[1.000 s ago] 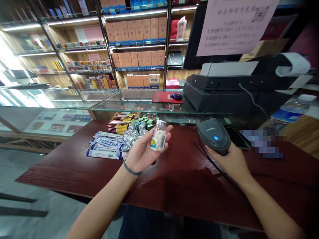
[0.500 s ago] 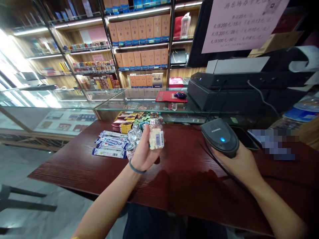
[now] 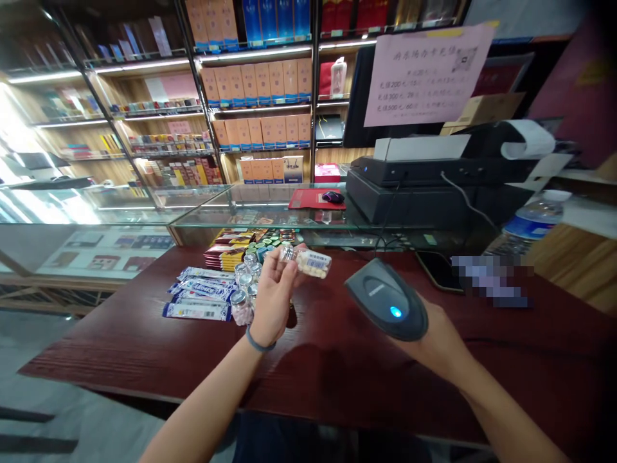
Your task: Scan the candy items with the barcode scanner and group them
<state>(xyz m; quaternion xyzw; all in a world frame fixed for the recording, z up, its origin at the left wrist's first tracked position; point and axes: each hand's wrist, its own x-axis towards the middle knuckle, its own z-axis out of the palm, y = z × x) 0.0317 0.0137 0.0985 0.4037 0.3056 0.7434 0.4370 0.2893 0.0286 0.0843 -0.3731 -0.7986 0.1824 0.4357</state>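
My left hand (image 3: 274,297) pinches a small clear jar (image 3: 313,263) of pale candies by its silver-lid end. The jar lies sideways, and its white barcode label faces up and towards me. My right hand (image 3: 436,344) is wrapped round a dark barcode scanner (image 3: 388,299) with a lit blue light; its head points left, apart from the jar. Close behind my left hand stand several silver-lidded jars (image 3: 242,307). Beside them lie blue-and-white packets (image 3: 200,294) on the dark red-brown table (image 3: 308,366). My right fingertips are hidden under the scanner.
Stacked yellow-and-brown packs (image 3: 231,251) sit against the glass counter (image 3: 222,209). A phone (image 3: 439,271) and a water bottle (image 3: 530,222) are at the right. Black machines (image 3: 414,193) and a red mouse pad (image 3: 308,199) rest on the glass. The scanner's cable trails over the table.
My left hand has turned the jar from upright onto its side, now holding it by the lid end. The scanner has moved left, nearer the jar. The camera view has shifted slightly.
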